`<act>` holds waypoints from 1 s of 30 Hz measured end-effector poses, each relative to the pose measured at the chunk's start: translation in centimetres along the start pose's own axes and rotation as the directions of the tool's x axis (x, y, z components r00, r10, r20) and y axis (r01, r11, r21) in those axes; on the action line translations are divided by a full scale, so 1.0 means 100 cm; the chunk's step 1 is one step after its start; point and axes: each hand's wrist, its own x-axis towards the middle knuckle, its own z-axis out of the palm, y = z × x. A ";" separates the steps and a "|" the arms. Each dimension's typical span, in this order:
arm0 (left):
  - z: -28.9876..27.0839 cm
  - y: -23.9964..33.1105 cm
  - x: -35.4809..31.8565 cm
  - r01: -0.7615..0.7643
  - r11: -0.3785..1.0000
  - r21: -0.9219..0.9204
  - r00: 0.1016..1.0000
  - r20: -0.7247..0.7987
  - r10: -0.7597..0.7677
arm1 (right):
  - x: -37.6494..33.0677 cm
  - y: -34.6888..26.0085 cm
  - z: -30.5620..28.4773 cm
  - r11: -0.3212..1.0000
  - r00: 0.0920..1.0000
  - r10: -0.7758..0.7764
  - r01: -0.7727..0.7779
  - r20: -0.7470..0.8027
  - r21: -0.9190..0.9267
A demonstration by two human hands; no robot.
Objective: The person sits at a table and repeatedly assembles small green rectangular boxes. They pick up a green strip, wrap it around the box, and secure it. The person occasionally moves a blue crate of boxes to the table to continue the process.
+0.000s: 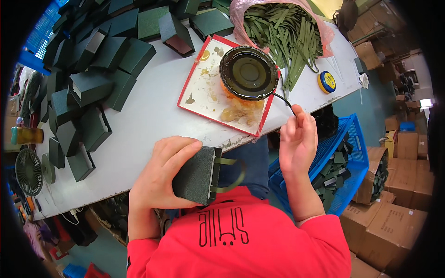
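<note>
My left hand [160,169] is wrapped round a small dark green box [192,178], held near the table's front edge. From the box's right side a green ribbon loop [240,180] sticks out. My right hand [298,143] has its fingertips pinched on a thin dark stick [283,99]. The stick's other end meets the rim of a round black pot [248,72] filled with dark, glossy liquid. Under the pot lies a white board with a red edge [192,90], smeared with yellowish residue.
Many dark green boxes [111,53] are heaped at the table's far left. A pink plastic bag [237,18] holds green ribbons [282,37]. A round yellow-and-blue tin [327,82] sits at right. Below stand a blue crate [357,162] of green pieces and cardboard cartons [394,227].
</note>
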 end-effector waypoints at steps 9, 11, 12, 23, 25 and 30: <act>0.004 0.012 0.012 -0.061 0.997 -0.051 0.996 0.056 0.064 | -0.050 0.019 0.020 0.854 0.842 0.344 -0.095 0.417 -0.512; 0.000 0.008 0.004 0.012 0.997 -0.075 0.999 0.050 -0.008 | -0.041 0.014 0.022 0.920 0.928 0.162 -0.020 0.335 -0.391; 0.000 0.005 -0.004 0.065 0.996 -0.060 0.998 0.012 -0.065 | -0.031 0.002 0.022 0.885 0.956 0.151 -0.018 0.251 -0.465; -0.037 -0.020 -0.036 0.698 0.654 0.292 0.711 -0.391 -0.584 | 0.107 -0.039 -0.067 -0.006 0.835 -0.113 0.541 0.538 -0.841; -0.038 -0.042 -0.052 0.648 0.737 0.192 0.727 -0.445 -0.523 | 0.122 -0.034 -0.067 -0.116 0.766 -0.098 0.626 0.636 -0.771; -0.050 -0.055 -0.063 0.777 0.612 -0.149 0.509 -0.425 -0.749 | 0.145 -0.023 -0.077 -0.298 0.683 -0.029 0.691 0.730 -0.659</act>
